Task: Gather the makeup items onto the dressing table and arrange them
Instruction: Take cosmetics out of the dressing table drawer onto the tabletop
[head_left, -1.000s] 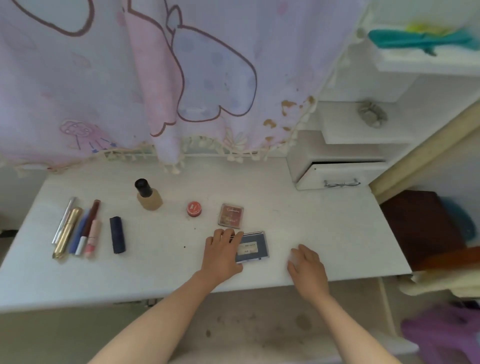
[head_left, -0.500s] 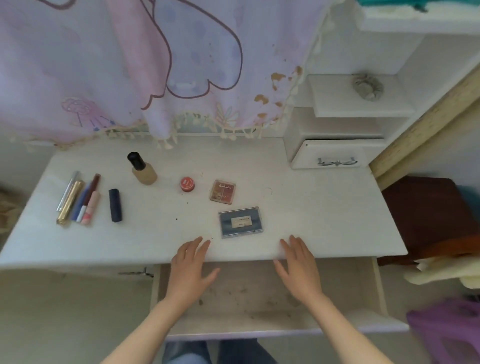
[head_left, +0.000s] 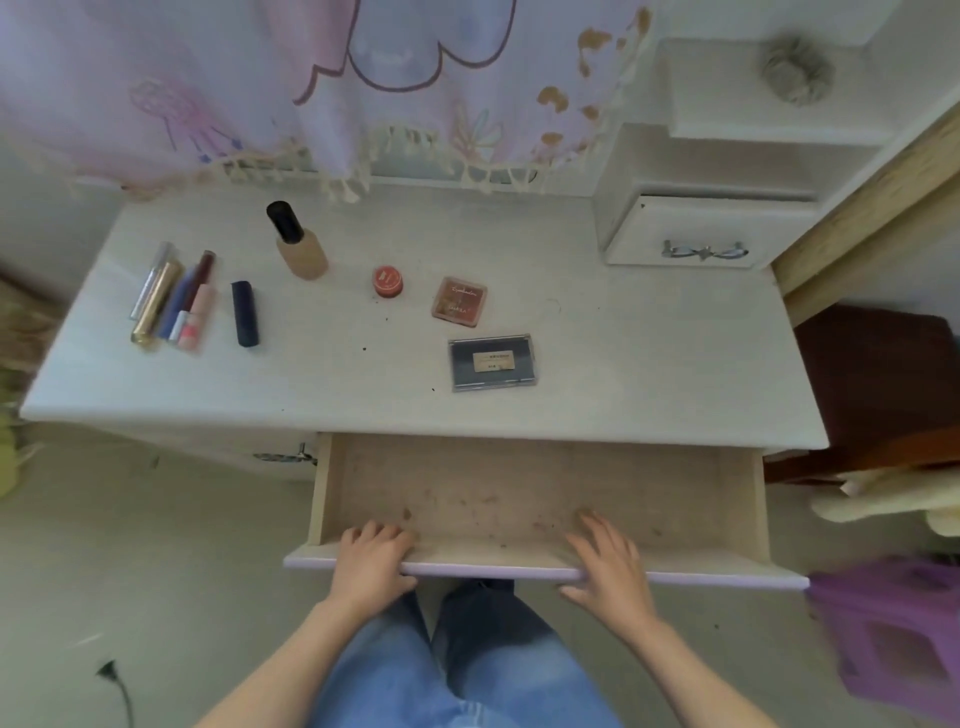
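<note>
On the white dressing table (head_left: 623, 364) lie a row of slim tubes and pens (head_left: 171, 301), a navy lipstick (head_left: 244, 313), a beige foundation bottle (head_left: 298, 244) with a black cap, a small red pot (head_left: 388, 281), a square blush compact (head_left: 459, 302) and a dark flat palette (head_left: 492, 362). Below the tabletop a wide drawer (head_left: 519, 488) stands pulled out, with nothing but stains inside. My left hand (head_left: 371, 564) curls over the drawer's front edge. My right hand (head_left: 608, 566) grips the same edge further right, fingers inside and thumb under.
A patterned curtain (head_left: 311, 78) hangs over the table's back. A small drawer unit (head_left: 701, 244) and a shelf with a grey scrunchie (head_left: 797, 70) stand at the back right. Right of the table are a brown seat (head_left: 878, 374) and a purple object (head_left: 893, 639). My jeans-clad legs are under the drawer.
My left hand left the dark palette and both hands dropped from the tabletop to the drawer's front edge. The drawer now stands further out.
</note>
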